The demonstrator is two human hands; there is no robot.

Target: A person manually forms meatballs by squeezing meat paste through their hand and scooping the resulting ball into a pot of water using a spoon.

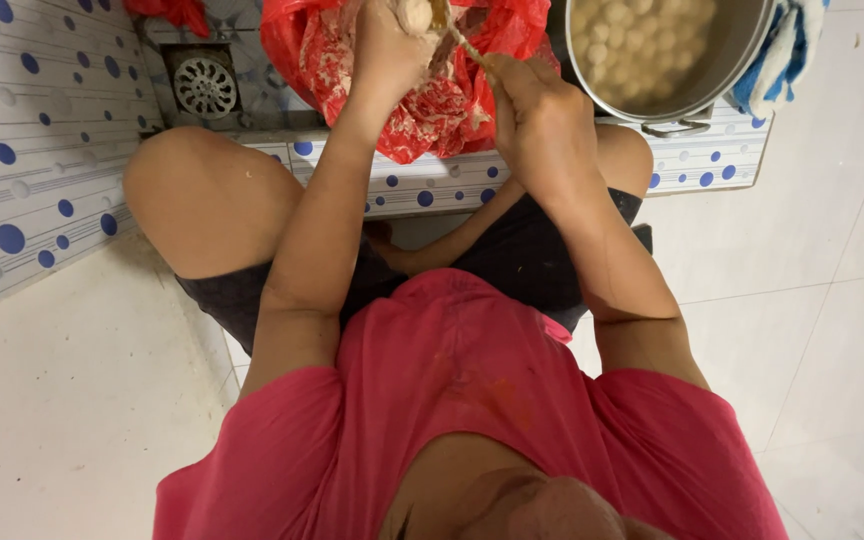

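1. White wall tiles [22, 150] with blue dots stand at the left.
2. A round metal floor drain [204, 87] sits beyond — set in dotted tile.
3. Pale floor tiles [822, 250] spread right, evenly lit.

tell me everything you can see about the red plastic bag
The red plastic bag is thin, crinkled and glossy, smeared inside with pale paste. It sits open on the blue-dotted tiled ledge, beside the metal pot of pale balls. Its top is cut off by the frame edge. The left hand and right hand are over its mouth, both coated in paste; the left squeezes out a pale ball.
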